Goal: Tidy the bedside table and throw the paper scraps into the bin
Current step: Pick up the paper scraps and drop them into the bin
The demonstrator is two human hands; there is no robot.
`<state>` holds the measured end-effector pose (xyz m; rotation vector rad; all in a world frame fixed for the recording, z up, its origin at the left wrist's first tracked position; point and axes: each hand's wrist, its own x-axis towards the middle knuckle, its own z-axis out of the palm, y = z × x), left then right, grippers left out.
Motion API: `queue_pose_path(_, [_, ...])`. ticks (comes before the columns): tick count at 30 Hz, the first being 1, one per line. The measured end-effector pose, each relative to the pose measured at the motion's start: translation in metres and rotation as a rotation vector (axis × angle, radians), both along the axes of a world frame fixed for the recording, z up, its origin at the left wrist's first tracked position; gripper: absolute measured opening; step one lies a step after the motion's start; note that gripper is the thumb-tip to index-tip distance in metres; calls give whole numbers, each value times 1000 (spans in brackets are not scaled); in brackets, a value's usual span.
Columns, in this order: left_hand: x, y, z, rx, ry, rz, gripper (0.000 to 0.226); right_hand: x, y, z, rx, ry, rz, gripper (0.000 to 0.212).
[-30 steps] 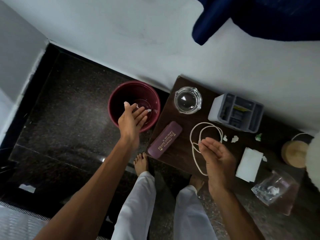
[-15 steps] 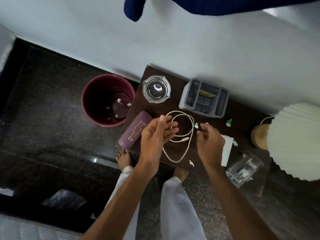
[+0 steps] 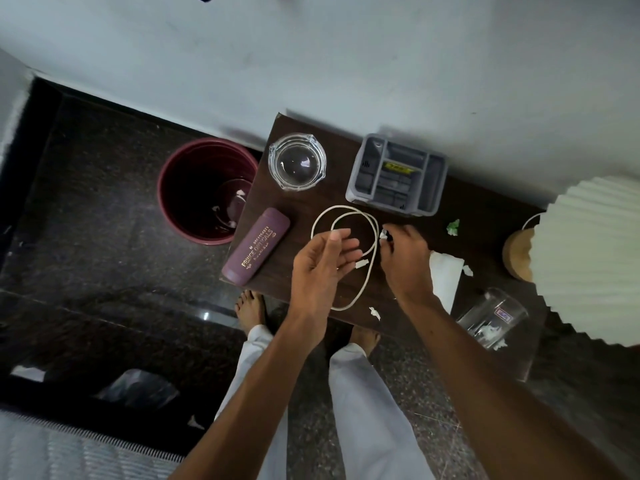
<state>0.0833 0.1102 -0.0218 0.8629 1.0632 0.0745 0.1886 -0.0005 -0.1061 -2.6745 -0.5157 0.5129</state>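
Scrap-gathering is under way at the bedside table. The right hand has its grip closed to a fingertip pinch on a white paper scrap just beside the looped cable. The left hand hovers palm-up over the loop, its grip open and empty, seemingly ready to receive. The next move looks like a carry left to the maroon bin on the floor. A green scrap and a front-edge scrap wait on the table.
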Motion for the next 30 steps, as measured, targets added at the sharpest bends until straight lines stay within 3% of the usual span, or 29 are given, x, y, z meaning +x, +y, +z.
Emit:
queue_pose_path(7, [0, -4, -4, 6, 4, 4, 31, -1, -1, -4, -11, -19, 2, 16])
queue_pose_path(11, [1, -7, -8, 36, 14, 1, 27, -5, -5, 13, 117, 4, -115, 11])
queue_pose_path(17, [-1, -8, -15, 176, 54, -66, 15, -25, 2, 61, 412, 144, -330, 9])
queue_pose_path(25, [-9, 9, -2, 200, 18, -181, 20, -56, 27, 96, 486, 286, -365, 9])
queue_pose_path(30, [-20, 35, -3, 359, 11, -223, 22, -67, 51, 102, 506, 379, -453, 16])
